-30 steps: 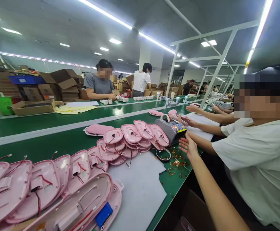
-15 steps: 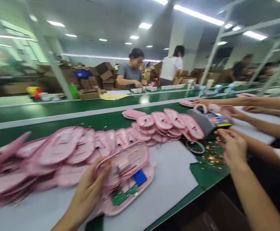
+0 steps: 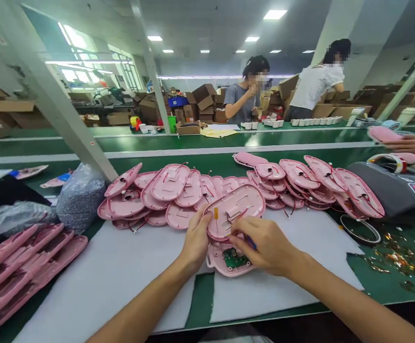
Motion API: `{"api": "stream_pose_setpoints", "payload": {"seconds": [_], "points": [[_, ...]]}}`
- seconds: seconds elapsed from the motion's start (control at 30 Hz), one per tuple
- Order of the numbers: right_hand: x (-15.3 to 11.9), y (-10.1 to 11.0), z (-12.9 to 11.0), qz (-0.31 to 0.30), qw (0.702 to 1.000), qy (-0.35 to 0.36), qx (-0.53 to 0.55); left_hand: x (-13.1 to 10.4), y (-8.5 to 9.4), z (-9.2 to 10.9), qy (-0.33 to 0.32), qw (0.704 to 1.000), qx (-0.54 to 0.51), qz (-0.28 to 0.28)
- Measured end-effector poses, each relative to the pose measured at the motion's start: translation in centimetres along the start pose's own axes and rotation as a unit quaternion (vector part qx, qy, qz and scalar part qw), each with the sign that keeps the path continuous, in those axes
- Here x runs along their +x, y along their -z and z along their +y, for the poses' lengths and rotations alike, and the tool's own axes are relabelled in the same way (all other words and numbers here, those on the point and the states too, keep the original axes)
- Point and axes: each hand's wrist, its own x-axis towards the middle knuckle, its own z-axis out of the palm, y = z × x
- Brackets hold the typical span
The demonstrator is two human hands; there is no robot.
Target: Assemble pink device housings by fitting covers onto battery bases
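Note:
My left hand (image 3: 197, 240) grips the left edge of a pink plastic shell half (image 3: 245, 202), thumb on its inner face. The shell is tilted, its hollow side towards me, with thin wires and a small amber tape strip (image 3: 216, 213) inside. Below it lies a second pink half with a green circuit board (image 3: 235, 257). My right hand (image 3: 264, 244) is closed over the lower part of the held shell, fingertips pinched near the wires. What lies between those fingertips is too small to make out. A bit of blue (image 3: 251, 242) shows beside the fingers.
Pink shell halves (image 3: 170, 182) are piled behind my hands, with more stacked at left (image 3: 25, 271). A tape dispenser (image 3: 389, 183), a tape roll (image 3: 360, 229) and amber scraps (image 3: 400, 257) are at right. White sheets (image 3: 129, 271) cover the bench. Co-workers stand across it.
My right hand has come left from beside the tape dispenser to the held shell. The view has swung left. An amber strip now shows inside the shell.

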Motion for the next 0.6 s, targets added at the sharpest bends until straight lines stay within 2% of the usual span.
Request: {"api": "stream_pose_setpoints", "payload": {"seconds": [0.13, 0.23, 0.37, 0.6], "points": [[-0.7, -0.2, -0.2, 0.032, 0.993, -0.09, 0.072, -0.4, -0.8, 0.5, -0.011, 0.996, -0.048, -0.068], [-0.1, -0.9, -1.1, 0.051, 0.983, -0.142, 0.1, -0.7, -0.8, 0.6, -0.033, 0.996, -0.046, -0.068], [0.7, -2.0, -1.9, 0.057, 0.981, -0.157, 0.101, -1.0, -0.6, 0.4, -0.04, 0.996, -0.038, -0.068], [0.7, -2.9, -2.4, 0.06, 0.986, -0.157, 0.0, -1.1, -0.4, 0.1, -0.055, 0.996, -0.037, -0.058]]}}
